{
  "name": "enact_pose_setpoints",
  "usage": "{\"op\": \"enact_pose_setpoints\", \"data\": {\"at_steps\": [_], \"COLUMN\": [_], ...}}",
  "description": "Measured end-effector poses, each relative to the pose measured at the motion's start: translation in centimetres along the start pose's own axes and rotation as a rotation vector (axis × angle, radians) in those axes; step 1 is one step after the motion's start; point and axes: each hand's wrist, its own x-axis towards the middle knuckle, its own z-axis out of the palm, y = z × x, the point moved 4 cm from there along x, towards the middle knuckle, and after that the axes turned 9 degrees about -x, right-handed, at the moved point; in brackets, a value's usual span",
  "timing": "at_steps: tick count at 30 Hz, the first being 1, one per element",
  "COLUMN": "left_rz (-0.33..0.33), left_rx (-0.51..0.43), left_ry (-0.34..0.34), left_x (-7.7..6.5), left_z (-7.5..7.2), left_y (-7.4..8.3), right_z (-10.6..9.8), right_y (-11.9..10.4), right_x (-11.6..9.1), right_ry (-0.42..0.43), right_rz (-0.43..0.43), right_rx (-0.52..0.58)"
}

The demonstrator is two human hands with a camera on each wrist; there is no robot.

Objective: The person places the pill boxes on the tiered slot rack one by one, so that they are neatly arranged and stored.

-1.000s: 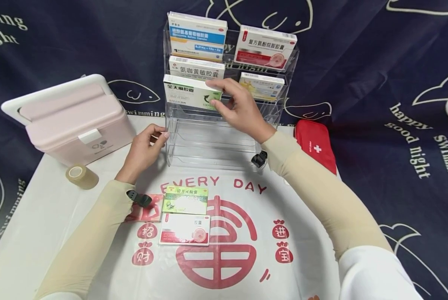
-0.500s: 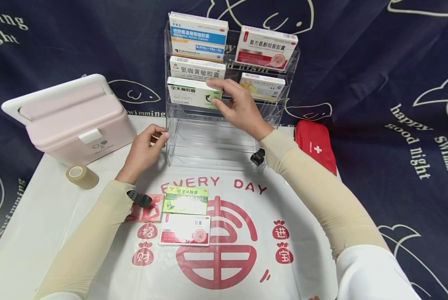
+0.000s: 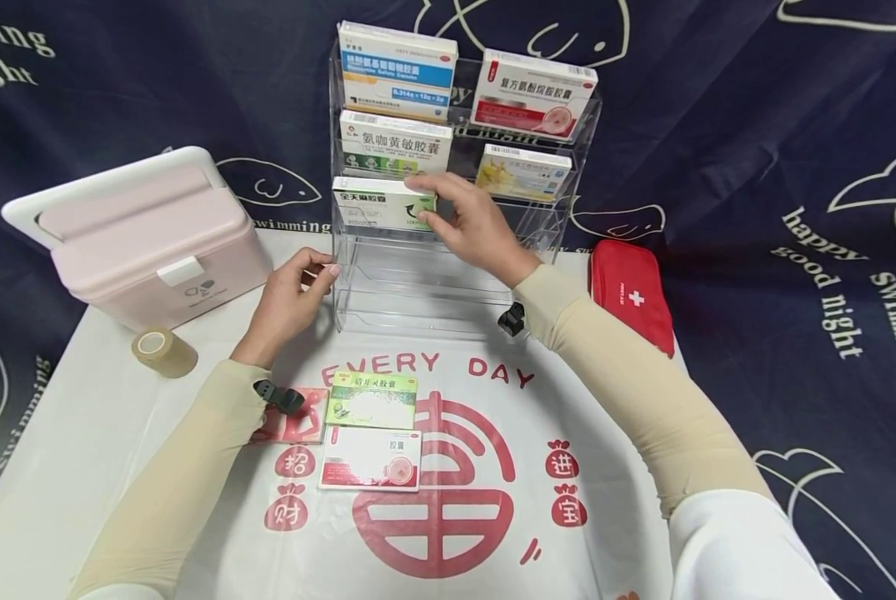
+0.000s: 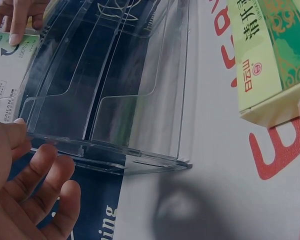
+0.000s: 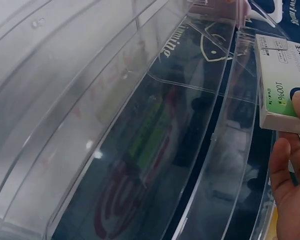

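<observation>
My right hand [image 3: 473, 229] pinches the right end of a white and green medicine box [image 3: 372, 207], thumb on its front. The box sits at the third tier of a clear acrylic display rack [image 3: 425, 312], on the left side. In the right wrist view, the thumb presses the green end of this medicine box [image 5: 280, 82]. My left hand [image 3: 290, 296] is at the rack's left side, thumb and index finger pinching its edge. The left wrist view shows the other fingers of that left hand [image 4: 35, 185] loosely curled beside the rack [image 4: 125, 120].
Higher tiers hold a blue-and-white box [image 3: 397, 75], a red-and-white box [image 3: 533, 96], a white box [image 3: 395, 146] and a yellow-and-white box [image 3: 524, 173]. Several boxes, including a green box [image 3: 372, 400], lie in front. A pink medicine case [image 3: 162, 250], tape roll [image 3: 164, 352] and red pouch [image 3: 629, 296] flank the rack.
The white and green medicine box has moved down into the third tier with my right hand, uncovering more of the white box above. My left hand stays at the rack's edge.
</observation>
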Motion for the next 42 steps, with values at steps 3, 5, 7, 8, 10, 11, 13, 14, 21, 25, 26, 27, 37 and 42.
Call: {"op": "enact_pose_setpoints", "data": {"at_steps": [3, 5, 7, 8, 10, 11, 13, 14, 21, 25, 26, 27, 37, 42], "left_rz": [-0.002, -0.002, -0.001, 0.0, 0.003, 0.004, 0.006, 0.006, 0.006, 0.0, -0.002, -0.002, 0.013, 0.023], "left_rx": [0.0, 0.0, 0.001, 0.003, 0.005, 0.005, 0.007, 0.007, 0.005, 0.001, 0.002, 0.003, 0.012, 0.009], "left_ry": [-0.002, -0.004, -0.005, -0.005, -0.003, -0.003, -0.002, -0.002, 0.0, 0.0, 0.0, 0.0, 0.0, -0.003], "left_x": [0.0, 0.1, 0.1, 0.1, 0.2, 0.2, 0.2, 0.2, 0.1, 0.1, 0.0, 0.0, -0.1, -0.1], "left_z": [0.0, 0.0, 0.1, 0.1, 0.1, 0.0, 0.0, 0.0, 0.0, 0.0, 0.0, 0.0, 0.0, -0.1], "left_y": [0.0, 0.0, 0.0, 0.0, 0.1, 0.1, 0.1, 0.1, 0.1, 0.2, 0.1, 0.1, 0.2, 0.3], "right_z": [0.2, 0.4, 0.5, 0.6, 0.7, 0.8, 0.9, 1.0, 1.2, 1.2, 1.2, 1.2, 1.1, 1.0], "right_y": [0.2, 0.3, 0.3, 0.4, 0.4, 0.4, 0.4, 0.4, 0.2, 0.0, 0.0, 0.0, -0.5, -0.4], "right_x": [-0.1, -0.1, -0.2, -0.3, -0.4, -0.4, -0.5, -0.5, -0.7, -1.0, -1.0, -1.1, -1.5, -1.7], "right_ry": [-0.013, -0.022, -0.034, -0.041, -0.05, -0.054, -0.056, -0.054, -0.036, -0.018, -0.013, -0.005, 0.068, 0.095], "right_rz": [0.011, 0.022, 0.033, 0.037, 0.042, 0.044, 0.046, 0.043, 0.024, 0.021, 0.02, 0.016, -0.03, -0.003], "right_rx": [-0.012, -0.026, -0.044, -0.052, -0.068, -0.075, -0.088, -0.094, -0.188, -0.259, -0.276, -0.291, -0.363, -0.347]}}
